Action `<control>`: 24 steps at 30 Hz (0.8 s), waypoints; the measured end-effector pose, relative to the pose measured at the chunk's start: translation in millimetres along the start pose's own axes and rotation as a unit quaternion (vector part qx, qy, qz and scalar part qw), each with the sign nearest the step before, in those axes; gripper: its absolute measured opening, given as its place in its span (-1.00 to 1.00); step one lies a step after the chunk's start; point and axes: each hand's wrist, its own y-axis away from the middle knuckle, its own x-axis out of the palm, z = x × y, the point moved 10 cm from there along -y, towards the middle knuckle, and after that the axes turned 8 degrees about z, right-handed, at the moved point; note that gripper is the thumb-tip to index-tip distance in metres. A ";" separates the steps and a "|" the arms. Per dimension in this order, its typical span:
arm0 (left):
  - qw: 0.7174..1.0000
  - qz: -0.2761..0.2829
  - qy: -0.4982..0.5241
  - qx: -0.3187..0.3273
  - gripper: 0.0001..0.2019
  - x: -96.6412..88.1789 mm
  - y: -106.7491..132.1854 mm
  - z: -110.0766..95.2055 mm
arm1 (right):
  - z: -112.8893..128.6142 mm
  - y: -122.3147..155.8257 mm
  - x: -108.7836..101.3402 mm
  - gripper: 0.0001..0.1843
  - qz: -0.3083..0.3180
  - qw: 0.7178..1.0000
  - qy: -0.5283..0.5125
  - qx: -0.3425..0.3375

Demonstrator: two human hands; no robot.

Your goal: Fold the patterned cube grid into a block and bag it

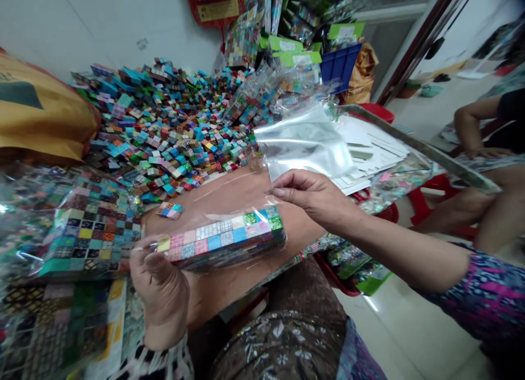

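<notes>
A clear plastic bag [223,240] holds a long row of small multicoloured patterned cubes and lies across the brown board [241,194] in front of me. My left hand [159,287] grips its left end between thumb and fingers. Above the bag's right end, the thumb and forefinger of my right hand [311,199] are pinched together beside a stack of clear plastic sleeves [307,145]. Whether they hold a sleeve's edge or the bag's thin film, I cannot tell. A small joined piece of cubes [169,210] rests on the board near the bag's left end.
A large heap of loose cubes [176,128] lies against the wall. Bagged cube blocks [90,227] are at left, below a yellow sack [41,112]. White cards [373,150] lie at right by a metal-edged tray [430,150]. Another person's arm [471,128] shows far right.
</notes>
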 end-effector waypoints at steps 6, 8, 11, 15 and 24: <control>0.999 0.040 0.002 0.008 -0.36 -0.2 0.6 7.4 | 45.1 -4.1 16.6 -0.85 0.056 0.995 0.052 -0.062; 0.997 0.056 0.045 -0.033 -0.29 0.5 1.6 18.9 | 57.7 -6.9 21.9 -0.89 0.069 0.990 0.095 -0.078; 0.995 0.050 0.061 -0.068 -0.24 -3.0 2.8 26.6 | 68.6 -11.7 28.7 -0.85 0.082 0.982 0.138 -0.094; 0.993 0.074 0.054 -0.071 -0.33 -0.6 1.3 24.1 | 73.1 -14.6 35.6 -0.85 0.097 0.983 0.115 -0.101; 0.995 0.087 0.022 -0.050 -0.46 0.4 1.0 18.3 | 50.3 -0.6 32.4 -0.81 0.089 0.994 0.009 -0.063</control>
